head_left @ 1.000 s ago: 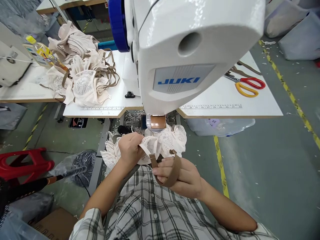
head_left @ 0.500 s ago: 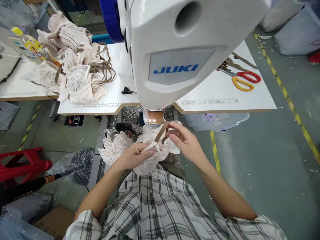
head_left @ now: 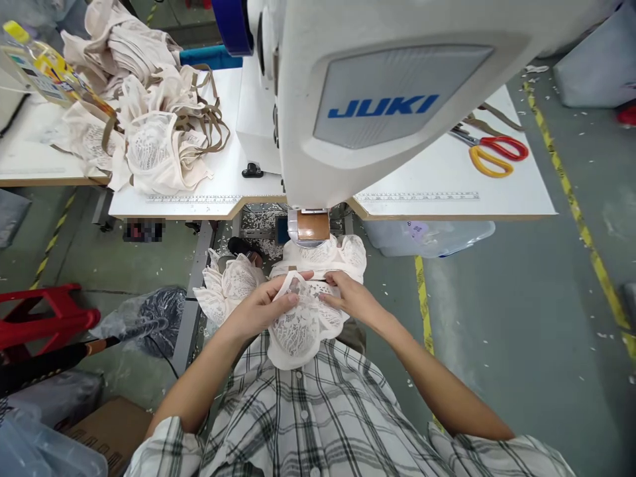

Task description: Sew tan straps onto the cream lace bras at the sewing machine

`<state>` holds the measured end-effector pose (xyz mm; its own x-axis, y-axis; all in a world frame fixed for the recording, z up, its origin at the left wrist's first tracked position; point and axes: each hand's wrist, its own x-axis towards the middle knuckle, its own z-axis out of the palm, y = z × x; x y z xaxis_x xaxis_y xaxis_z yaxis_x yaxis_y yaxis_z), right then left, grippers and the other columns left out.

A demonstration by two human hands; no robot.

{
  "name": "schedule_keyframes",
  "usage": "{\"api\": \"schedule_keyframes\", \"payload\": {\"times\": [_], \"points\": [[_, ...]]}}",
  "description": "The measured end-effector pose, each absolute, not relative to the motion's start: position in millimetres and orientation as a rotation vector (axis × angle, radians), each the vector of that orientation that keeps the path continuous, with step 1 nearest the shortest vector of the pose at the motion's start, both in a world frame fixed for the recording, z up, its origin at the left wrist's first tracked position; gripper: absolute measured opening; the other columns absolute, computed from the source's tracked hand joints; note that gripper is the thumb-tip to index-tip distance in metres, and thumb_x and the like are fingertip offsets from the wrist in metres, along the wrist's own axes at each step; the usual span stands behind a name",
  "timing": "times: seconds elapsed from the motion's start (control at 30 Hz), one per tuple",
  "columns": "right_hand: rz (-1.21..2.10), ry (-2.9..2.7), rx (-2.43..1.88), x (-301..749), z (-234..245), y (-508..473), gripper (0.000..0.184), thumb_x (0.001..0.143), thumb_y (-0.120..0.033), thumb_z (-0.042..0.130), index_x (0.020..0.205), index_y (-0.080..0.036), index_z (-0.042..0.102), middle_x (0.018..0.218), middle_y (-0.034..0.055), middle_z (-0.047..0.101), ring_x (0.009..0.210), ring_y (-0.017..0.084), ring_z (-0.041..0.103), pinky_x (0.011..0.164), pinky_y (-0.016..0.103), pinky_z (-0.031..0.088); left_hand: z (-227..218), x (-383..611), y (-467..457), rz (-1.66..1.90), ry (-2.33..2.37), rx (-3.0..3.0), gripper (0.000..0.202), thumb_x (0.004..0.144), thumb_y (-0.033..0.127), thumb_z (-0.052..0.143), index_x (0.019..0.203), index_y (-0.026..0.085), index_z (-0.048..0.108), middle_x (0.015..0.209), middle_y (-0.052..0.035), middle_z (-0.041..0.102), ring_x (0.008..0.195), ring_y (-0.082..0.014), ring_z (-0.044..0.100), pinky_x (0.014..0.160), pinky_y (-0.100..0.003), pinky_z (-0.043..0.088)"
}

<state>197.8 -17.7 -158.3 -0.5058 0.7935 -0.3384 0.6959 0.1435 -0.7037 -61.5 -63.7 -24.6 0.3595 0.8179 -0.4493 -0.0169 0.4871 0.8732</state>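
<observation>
A pale lace bra [head_left: 297, 329] hangs between my hands, close to my shirt front. My left hand [head_left: 261, 306] is closed on its cup edge, near a small end of brown strap. Closed on the band at the other side is my right hand [head_left: 355, 299]; some of its fingers are hidden behind the fabric. More lace bra pieces [head_left: 350, 255] lie just beyond, below the head of the white sewing machine [head_left: 308, 165]. Another lace bundle [head_left: 238, 281] sits to the left of my left hand.
On the left table is a pile of lace bras [head_left: 154, 149] with brown straps, beside a yellow-capped bottle [head_left: 59, 73]. Red-and-yellow scissors [head_left: 491, 156] rest on the right tabletop [head_left: 422, 192]. A red stool [head_left: 50, 318] stands at the left, and a clear bin [head_left: 432, 238] is below the table.
My right hand has let go of the brown strap and moved down to the bra's band. The bra is now spread, its cup facing up. The view has shifted slightly.
</observation>
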Motion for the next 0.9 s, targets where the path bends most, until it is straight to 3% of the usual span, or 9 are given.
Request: {"api": "schedule_keyframes", "payload": {"times": [0.17, 0.3, 0.43, 0.5, 0.57, 0.63, 0.7, 0.77, 0.9], "points": [[1.647, -2.177, -1.48, 196.5, -155.1, -15.8, 0.032, 0.09, -0.05, 0.056, 0.099, -0.02, 0.062, 0.076, 0.0006, 0.062, 0.068, 0.016, 0.055, 0.062, 0.027, 0.038, -17.5, -59.5, -65.9, 0.627, 1.088, 0.986, 0.05, 0.092, 0.046, 0.058, 0.139, 0.029, 0.056, 0.099, -0.0068, 0.07, 0.078, -0.0199, 0.063, 0.068, -0.03, 0.05], [1.843, -1.86, -1.366, 208.7, -139.6, -13.4, 0.033, 0.087, -0.052, 0.059, 0.096, -0.02, 0.061, 0.08, -0.0002, 0.061, 0.07, 0.015, 0.055, 0.063, 0.026, 0.042, -13.0, -71.3, -60.1, 0.592, 1.09, 1.074, 0.051, 0.093, 0.048, 0.055, 0.139, 0.027, 0.056, 0.095, -0.0071, 0.07, 0.079, -0.0206, 0.064, 0.069, -0.031, 0.051], [1.744, -1.278, -1.272, 216.1, -112.7, -19.0, 0.032, 0.087, -0.051, 0.064, 0.092, -0.023, 0.049, 0.07, -0.005, 0.05, 0.059, 0.011, 0.047, 0.055, 0.023, 0.038, -20.2, -90.4, -39.4, 0.487, 1.403, 1.353, 0.05, 0.094, 0.049, 0.051, 0.137, 0.023, 0.056, 0.112, -0.0124, 0.069, 0.096, -0.0269, 0.065, 0.079, -0.038, 0.054], [1.684, -1.136, -1.17, 209.3, -94.2, -25.7, 0.033, 0.086, -0.048, 0.067, 0.088, -0.024, 0.046, 0.069, -0.0059, 0.048, 0.058, 0.01, 0.045, 0.054, 0.022, 0.038, -26.9, -84.5, -25.9, 0.61, 1.785, 1.542, 0.052, 0.09, 0.05, 0.055, 0.132, 0.019, 0.058, 0.123, -0.0163, 0.064, 0.113, -0.0319, 0.059, 0.091, -0.044, 0.05], [1.683, -1.111, -1.064, 195.4, -75.7, -30.0, 0.033, 0.086, -0.046, 0.068, 0.086, -0.023, 0.045, 0.072, -0.0054, 0.05, 0.061, 0.009, 0.048, 0.057, 0.021, 0.04, -33.1, -64.7, -15.1, 0.752, 1.789, 1.633, 0.059, 0.087, 0.053, 0.059, 0.132, 0.016, 0.057, 0.13, -0.019, 0.06, 0.125, -0.0341, 0.052, 0.102, -0.047, 0.044], [1.711, -1.157, -0.988, 182.1, -61.3, -26.9, 0.032, 0.088, -0.047, 0.065, 0.087, -0.022, 0.045, 0.075, -0.0044, 0.052, 0.064, 0.009, 0.051, 0.06, 0.022, 0.043, -38.3, -39.2, -10.3, 0.753, 1.424, 1.523, 0.059, 0.088, 0.057, 0.056, 0.13, 0.016, 0.058, 0.127, -0.0159, 0.062, 0.12, -0.0305, 0.056, 0.1, -0.042, 0.045], [1.743, -1.279, -0.932, 179.2, -53.8, -12.5, 0.029, 0.09, -0.046, 0.062, 0.092, -0.022, 0.046, 0.08, -0.0031, 0.057, 0.067, 0.01, 0.055, 0.062, 0.022, 0.045, -43.3, -18.7, -10.8, 0.669, 1.241, 1.302, 0.053, 0.087, 0.063, 0.054, 0.107, 0.016, 0.068, 0.101, -0.0107, 0.069, 0.098, -0.0259, 0.062, 0.084, -0.035, 0.048], [1.652, -1.51, -0.986, 190.6, -52.4, 17.9, 0.025, 0.093, -0.044, 0.058, 0.095, -0.021, 0.048, 0.081, -0.0017, 0.062, 0.067, 0.011, 0.059, 0.062, 0.023, 0.048, -49.0, -7.9, -13.6, 0.608, 1.236, 1.122, 0.051, 0.085, 0.066, 0.057, 0.083, 0.015, 0.067, 0.077, -0.0047, 0.063, 0.075, -0.0199, 0.057, 0.07, -0.029, 0.044], [0.867, -1.87, -1.493, 231.1, -54.2, 134.9, 0.018, 0.094, -0.034, 0.054, 0.097, -0.018, 0.06, 0.091, 0.0054, 0.068, 0.082, 0.017, 0.063, 0.077, 0.032, 0.05, -59.7, -2.8, -18.8, 0.594, 1.3, 0.965, 0.05, 0.08, 0.066, 0.063, 0.075, 0.016, 0.063, 0.069, 0.0001, 0.053, 0.069, -0.0156, 0.046, 0.068, -0.027, 0.037]]}}
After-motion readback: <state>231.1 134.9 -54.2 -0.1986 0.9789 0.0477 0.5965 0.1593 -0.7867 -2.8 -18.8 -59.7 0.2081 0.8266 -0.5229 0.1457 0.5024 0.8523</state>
